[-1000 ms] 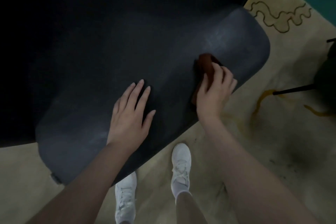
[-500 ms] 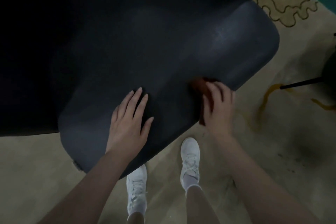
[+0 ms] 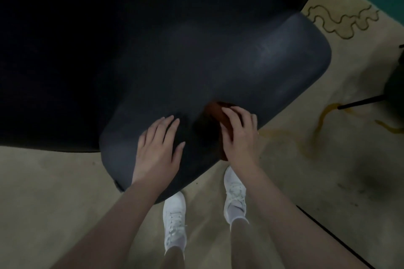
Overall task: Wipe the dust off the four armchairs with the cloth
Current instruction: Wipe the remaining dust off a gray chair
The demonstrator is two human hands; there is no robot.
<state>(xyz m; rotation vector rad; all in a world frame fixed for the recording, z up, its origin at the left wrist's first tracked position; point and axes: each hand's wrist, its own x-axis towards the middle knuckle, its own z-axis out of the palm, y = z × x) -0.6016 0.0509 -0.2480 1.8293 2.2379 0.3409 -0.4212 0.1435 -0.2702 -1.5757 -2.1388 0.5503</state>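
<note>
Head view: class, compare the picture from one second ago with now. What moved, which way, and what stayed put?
The right hand, gripping the cloth, drew it along the armchair toward the near edge, ending close beside the left hand. Nothing was picked up or let go. The left hand stayed flat on the armchair, fingers straight.

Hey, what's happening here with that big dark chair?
A person stands over a dark armchair, dusting it. Their right hand holds a reddish-brown cloth against the padded surface near the edge closest to them, while the left hand rests flat beside it. Their white sneakers show below on the beige carpet.
</note>
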